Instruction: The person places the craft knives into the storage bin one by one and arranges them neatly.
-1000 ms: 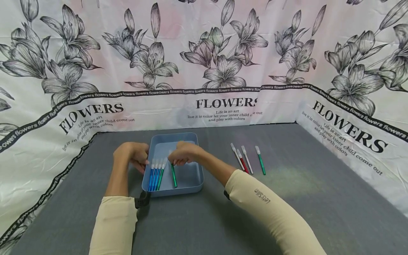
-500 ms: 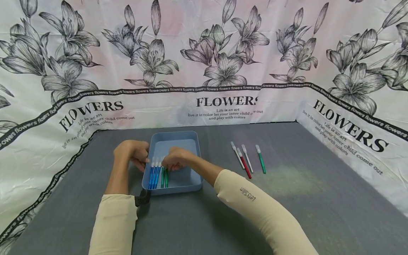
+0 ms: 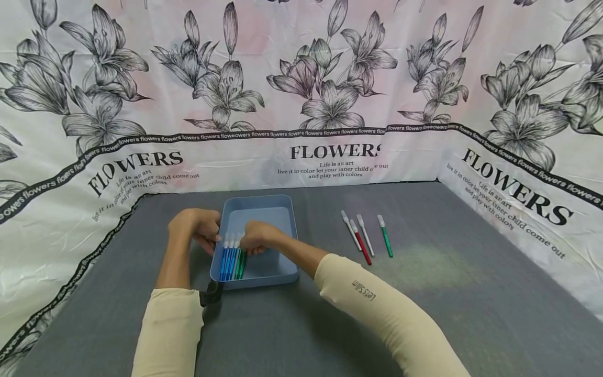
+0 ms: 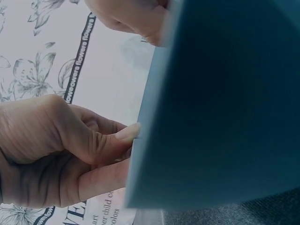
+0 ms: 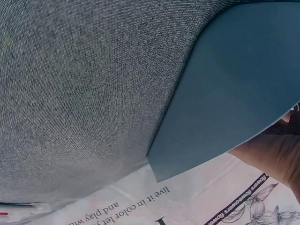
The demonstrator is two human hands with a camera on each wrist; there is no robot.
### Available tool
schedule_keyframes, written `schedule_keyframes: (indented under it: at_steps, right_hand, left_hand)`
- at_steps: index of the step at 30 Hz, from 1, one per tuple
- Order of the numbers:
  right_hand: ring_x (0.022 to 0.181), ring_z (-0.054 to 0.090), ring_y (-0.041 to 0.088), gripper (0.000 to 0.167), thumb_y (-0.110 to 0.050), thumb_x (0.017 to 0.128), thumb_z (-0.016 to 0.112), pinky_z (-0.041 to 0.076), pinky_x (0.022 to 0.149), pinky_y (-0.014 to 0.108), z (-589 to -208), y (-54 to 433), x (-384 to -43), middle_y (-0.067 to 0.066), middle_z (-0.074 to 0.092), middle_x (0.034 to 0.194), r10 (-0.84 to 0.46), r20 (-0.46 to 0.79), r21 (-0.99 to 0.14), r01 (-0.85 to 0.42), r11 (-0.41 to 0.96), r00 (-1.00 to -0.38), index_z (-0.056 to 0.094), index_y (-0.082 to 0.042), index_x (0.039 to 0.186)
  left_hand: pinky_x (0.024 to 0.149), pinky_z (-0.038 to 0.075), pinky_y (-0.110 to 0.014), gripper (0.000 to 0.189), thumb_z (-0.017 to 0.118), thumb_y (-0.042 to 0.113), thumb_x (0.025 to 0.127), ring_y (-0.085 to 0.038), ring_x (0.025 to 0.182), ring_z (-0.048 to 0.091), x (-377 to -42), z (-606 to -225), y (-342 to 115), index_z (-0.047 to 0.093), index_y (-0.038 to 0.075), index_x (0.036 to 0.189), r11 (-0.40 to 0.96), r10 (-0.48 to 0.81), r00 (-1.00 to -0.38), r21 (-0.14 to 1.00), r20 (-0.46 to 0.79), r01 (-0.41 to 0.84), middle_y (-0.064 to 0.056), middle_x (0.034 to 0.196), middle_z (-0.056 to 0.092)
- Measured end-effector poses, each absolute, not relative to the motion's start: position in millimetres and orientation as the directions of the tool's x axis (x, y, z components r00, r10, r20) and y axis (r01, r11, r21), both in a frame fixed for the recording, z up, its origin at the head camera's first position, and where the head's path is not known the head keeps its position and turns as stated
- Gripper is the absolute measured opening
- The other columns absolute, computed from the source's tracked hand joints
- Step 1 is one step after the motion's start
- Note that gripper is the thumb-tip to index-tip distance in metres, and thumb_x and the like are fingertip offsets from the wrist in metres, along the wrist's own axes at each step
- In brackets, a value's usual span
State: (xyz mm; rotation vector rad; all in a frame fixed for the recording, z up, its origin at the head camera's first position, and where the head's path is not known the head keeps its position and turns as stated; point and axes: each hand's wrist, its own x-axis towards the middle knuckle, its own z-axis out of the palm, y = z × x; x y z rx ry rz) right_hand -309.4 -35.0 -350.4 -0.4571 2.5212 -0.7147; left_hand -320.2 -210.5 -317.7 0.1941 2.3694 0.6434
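A shallow blue-grey tray (image 3: 275,269) stands on the dark cloth. My left hand (image 3: 195,229) pinches its left wall; in the left wrist view the thumb (image 4: 126,132) lies at the rim. Inside, along the left side, several blue markers (image 3: 226,264) with whitish caps lie side by side. Next to them are green ones, and my right hand (image 3: 256,238) holds the rightmost green marker (image 3: 243,262) near its cap end, fingertips partly hidden. The right wrist view shows mostly the tray's outer wall (image 5: 225,103), with part of the hand (image 5: 274,154) behind it.
To the right of the tray, on the cloth, lie two white markers (image 3: 365,235), a red marker (image 3: 361,247) and a green marker (image 3: 385,238). A flower-printed curtain (image 3: 330,167) rises behind and at both sides.
My right hand has moved left inside the tray with the green marker, which now lies straight against the row. The left hand keeps its hold on the tray wall.
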Motion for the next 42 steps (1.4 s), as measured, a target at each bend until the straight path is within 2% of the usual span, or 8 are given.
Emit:
schedule_keyframes:
  at_steps: [5,14,22,28,32,35,38,42]
  right_hand:
    - [0.045,0.043,0.009,0.035,-0.003,0.098,0.060,0.039,0.045,0.020,-349.6,-34.7,-307.8,0.001,0.054,0.055,-0.450,-0.342,-0.561,-0.205,0.802,-0.825,0.064,-0.003,0.064]
    - [0.055,0.051,0.012,0.025,-0.009,0.101,0.059,0.045,0.054,0.023,-344.1,-19.6,-304.0,0.005,0.063,0.068,-0.483,-0.349,-0.623,-0.186,0.759,-0.803,0.071,0.004,0.083]
    - [0.059,0.051,0.012,0.033,-0.022,0.103,0.059,0.026,0.048,0.022,-328.0,-5.2,-302.7,0.001,0.062,0.066,-0.503,-0.368,-0.563,-0.244,0.790,-0.782,0.080,0.004,0.100]
    - [0.065,0.052,0.013,0.035,-0.023,0.106,0.057,0.027,0.050,0.023,-314.4,9.7,-295.3,0.001,0.066,0.072,-0.525,-0.340,-0.568,-0.275,0.776,-0.780,0.079,0.003,0.104]
    - [0.070,0.058,0.016,0.035,-0.021,0.106,0.057,0.044,0.059,0.026,-312.6,23.4,-292.5,0.005,0.068,0.076,-0.533,-0.313,-0.614,-0.261,0.745,-0.786,0.078,0.007,0.104]
    - [0.081,0.069,0.023,0.033,-0.019,0.105,0.059,0.059,0.080,0.033,-311.9,34.9,-292.0,0.007,0.070,0.079,-0.529,-0.282,-0.649,-0.247,0.720,-0.801,0.077,0.009,0.105]
    - [0.088,0.073,0.027,0.032,-0.020,0.104,0.060,0.061,0.090,0.036,-308.5,49.1,-292.0,0.007,0.071,0.078,-0.511,-0.246,-0.653,-0.249,0.716,-0.824,0.078,0.007,0.105]
    - [0.082,0.070,0.018,0.031,-0.021,0.102,0.060,0.059,0.087,0.030,-299.9,73.9,-293.0,0.005,0.072,0.077,-0.496,-0.200,-0.646,-0.267,0.715,-0.845,0.079,0.002,0.094]
  left_hand:
    - [0.082,0.067,-0.034,0.029,0.049,-0.004,0.106,-0.017,0.088,0.076,-320.8,-318.4,-211.5,0.055,-0.016,0.132,0.868,0.299,-0.766,0.496,-0.569,-0.030,-0.022,0.109,0.074]
    - [0.081,0.067,-0.033,0.031,0.049,-0.002,0.107,-0.017,0.087,0.075,-319.7,-319.7,-210.5,0.053,-0.015,0.134,0.867,0.277,-0.782,0.495,-0.558,-0.047,-0.020,0.108,0.073]
    - [0.082,0.067,-0.033,0.032,0.051,0.000,0.107,-0.018,0.091,0.076,-318.9,-320.2,-208.9,0.053,-0.015,0.136,0.865,0.273,-0.777,0.498,-0.567,-0.059,-0.022,0.114,0.074]
    - [0.081,0.067,-0.032,0.032,0.050,0.000,0.107,-0.017,0.089,0.075,-319.0,-320.7,-210.2,0.053,-0.014,0.136,0.862,0.278,-0.769,0.503,-0.575,-0.065,-0.020,0.111,0.074]
    - [0.081,0.067,-0.032,0.032,0.050,0.000,0.107,-0.016,0.087,0.074,-319.1,-319.5,-212.6,0.052,-0.015,0.136,0.863,0.291,-0.769,0.503,-0.570,-0.046,-0.019,0.109,0.074]
    - [0.080,0.067,-0.032,0.032,0.050,0.000,0.107,-0.015,0.085,0.074,-319.0,-319.1,-213.8,0.052,-0.015,0.136,0.861,0.296,-0.769,0.506,-0.567,-0.042,-0.018,0.108,0.074]
    - [0.081,0.067,-0.032,0.032,0.050,0.000,0.107,-0.015,0.087,0.073,-318.6,-319.3,-212.8,0.052,-0.015,0.136,0.856,0.301,-0.767,0.515,-0.567,-0.044,-0.018,0.109,0.073]
    - [0.082,0.067,-0.032,0.032,0.049,-0.001,0.107,-0.016,0.089,0.074,-319.5,-318.3,-211.1,0.052,-0.015,0.136,0.857,0.304,-0.768,0.514,-0.564,-0.039,-0.020,0.110,0.074]
